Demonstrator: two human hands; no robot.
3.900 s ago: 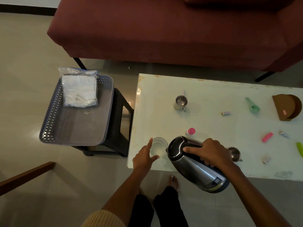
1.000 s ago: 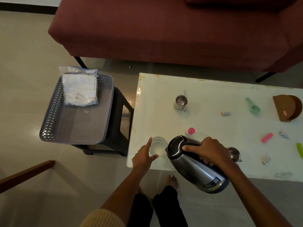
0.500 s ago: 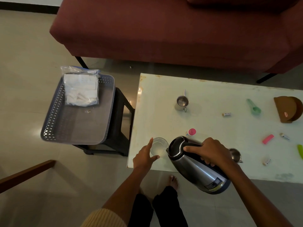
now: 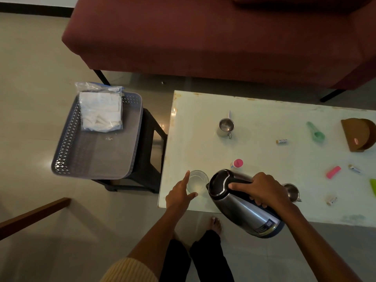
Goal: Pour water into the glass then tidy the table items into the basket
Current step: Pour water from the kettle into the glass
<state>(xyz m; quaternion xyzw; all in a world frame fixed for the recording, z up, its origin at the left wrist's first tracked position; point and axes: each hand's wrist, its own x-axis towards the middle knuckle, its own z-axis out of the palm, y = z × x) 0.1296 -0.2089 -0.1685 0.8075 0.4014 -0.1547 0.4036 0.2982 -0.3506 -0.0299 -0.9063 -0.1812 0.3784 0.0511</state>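
Observation:
A clear glass [image 4: 197, 181] stands near the front left corner of the white table [image 4: 264, 110]. My left hand [image 4: 180, 195] holds the glass between thumb and forefinger. My right hand [image 4: 262, 190] grips the black handle of a steel kettle [image 4: 242, 206], which is tilted with its spout over the glass rim. A grey perforated basket [image 4: 95, 155] sits on a dark stool to the left of the table and holds a clear bag of white packets [image 4: 100, 111].
Scattered on the table: a steel cup [image 4: 226, 127], a second steel cup [image 4: 292, 192] behind my right hand, a pink-capped bottle [image 4: 237, 163], a green scoop [image 4: 315, 132], a brown holder [image 4: 358, 137], a pink item [image 4: 333, 172], small tubes. A maroon sofa [image 4: 203, 37] stands behind.
Hardly anything differs: both hands, the glass and the tilted kettle keep the same pose; only the camera view shifts slightly.

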